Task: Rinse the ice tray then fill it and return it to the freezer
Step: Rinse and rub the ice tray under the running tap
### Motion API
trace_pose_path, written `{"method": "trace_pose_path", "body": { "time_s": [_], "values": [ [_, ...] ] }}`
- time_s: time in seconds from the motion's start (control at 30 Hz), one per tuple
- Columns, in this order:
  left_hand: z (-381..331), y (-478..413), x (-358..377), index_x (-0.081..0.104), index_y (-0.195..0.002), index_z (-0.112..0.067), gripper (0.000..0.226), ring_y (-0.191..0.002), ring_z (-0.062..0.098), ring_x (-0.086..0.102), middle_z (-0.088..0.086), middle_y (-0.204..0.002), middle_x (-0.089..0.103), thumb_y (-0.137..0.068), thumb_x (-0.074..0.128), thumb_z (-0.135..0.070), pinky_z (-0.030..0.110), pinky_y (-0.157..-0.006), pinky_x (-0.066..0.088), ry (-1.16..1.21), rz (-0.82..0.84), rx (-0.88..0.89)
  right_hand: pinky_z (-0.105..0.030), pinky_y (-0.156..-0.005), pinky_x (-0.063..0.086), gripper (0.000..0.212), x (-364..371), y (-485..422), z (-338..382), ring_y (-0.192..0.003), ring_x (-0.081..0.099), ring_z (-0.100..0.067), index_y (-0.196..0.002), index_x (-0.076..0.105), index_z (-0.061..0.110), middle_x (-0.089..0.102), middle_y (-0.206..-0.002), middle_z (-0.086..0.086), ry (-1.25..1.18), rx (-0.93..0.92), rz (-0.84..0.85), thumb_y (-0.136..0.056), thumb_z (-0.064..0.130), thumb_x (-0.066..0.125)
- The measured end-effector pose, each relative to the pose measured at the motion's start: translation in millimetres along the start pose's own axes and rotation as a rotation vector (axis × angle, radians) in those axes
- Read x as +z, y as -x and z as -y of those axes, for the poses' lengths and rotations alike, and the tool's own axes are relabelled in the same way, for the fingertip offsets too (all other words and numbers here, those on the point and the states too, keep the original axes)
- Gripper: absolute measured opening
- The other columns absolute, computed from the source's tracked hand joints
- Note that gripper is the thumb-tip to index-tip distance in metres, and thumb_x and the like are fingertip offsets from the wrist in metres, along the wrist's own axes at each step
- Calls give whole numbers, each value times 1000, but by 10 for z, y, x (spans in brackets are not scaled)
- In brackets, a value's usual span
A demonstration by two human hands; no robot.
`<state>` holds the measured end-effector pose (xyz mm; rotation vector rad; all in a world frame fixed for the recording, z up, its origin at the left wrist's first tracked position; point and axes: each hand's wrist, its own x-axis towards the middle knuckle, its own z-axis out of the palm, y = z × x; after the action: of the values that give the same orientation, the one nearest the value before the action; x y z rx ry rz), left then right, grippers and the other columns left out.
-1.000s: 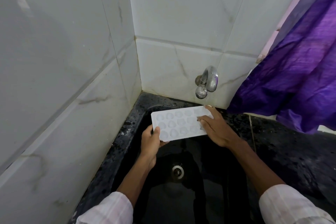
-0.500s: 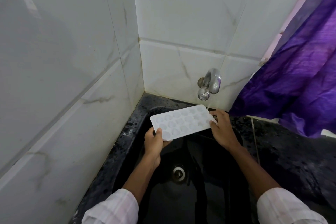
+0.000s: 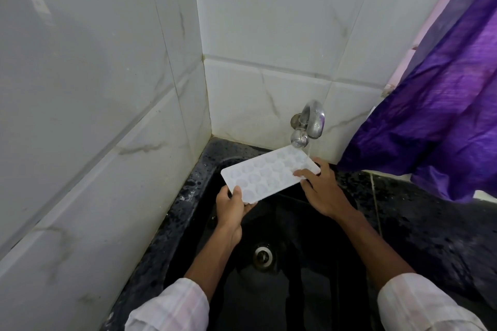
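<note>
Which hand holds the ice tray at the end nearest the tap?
The right hand, at the ice tray end under the tap; the left hand grips the opposite corner.

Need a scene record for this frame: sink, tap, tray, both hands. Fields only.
sink: black, drain uncovered
tap: wall-mounted, thin stream seems to run
ice tray: white, cells up, held over the sink, far right corner under the tap
left hand: grips the tray's near left corner
right hand: holds the tray's right end, finger on top
curtain: purple, right of the tap
</note>
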<state>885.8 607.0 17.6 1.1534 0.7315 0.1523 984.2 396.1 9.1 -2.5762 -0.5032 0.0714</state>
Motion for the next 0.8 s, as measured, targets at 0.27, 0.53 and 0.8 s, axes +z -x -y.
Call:
{"method": "trace_pose_path", "body": {
  "time_s": [0.27, 0.53, 0.8],
  "values": [
    [34, 27, -3, 56, -118, -16, 18, -94, 16, 68, 3, -110, 67, -106, 42, -16, 27, -68, 58, -43, -9, 44, -45, -105, 40, 30, -42, 42, 56, -133, 30, -34, -130, 55, 33, 18, -156, -4, 126, 28, 115, -102, 28, 45],
    [92, 13, -163, 56, -126, -12, 25, -100, 17, 68, 5, -117, 67, -107, 41, -16, 27, -72, 60, -107, 29, 64, -46, -116, 28, 36, -8, 167, 6, -142, 14, -28, -136, 51, 43, 8, -156, 9, 20, 50, 223, -101, 49, 44],
    [122, 9, -249, 58, -124, -13, 25, -100, 19, 69, 4, -114, 69, -106, 42, -16, 30, -75, 59, -173, 31, 90, -45, -117, 22, 39, 74, 351, -54, -145, 10, -29, -129, 54, 47, 2, -158, 10, -93, 31, 246, -92, 55, 60]
  ]
}}
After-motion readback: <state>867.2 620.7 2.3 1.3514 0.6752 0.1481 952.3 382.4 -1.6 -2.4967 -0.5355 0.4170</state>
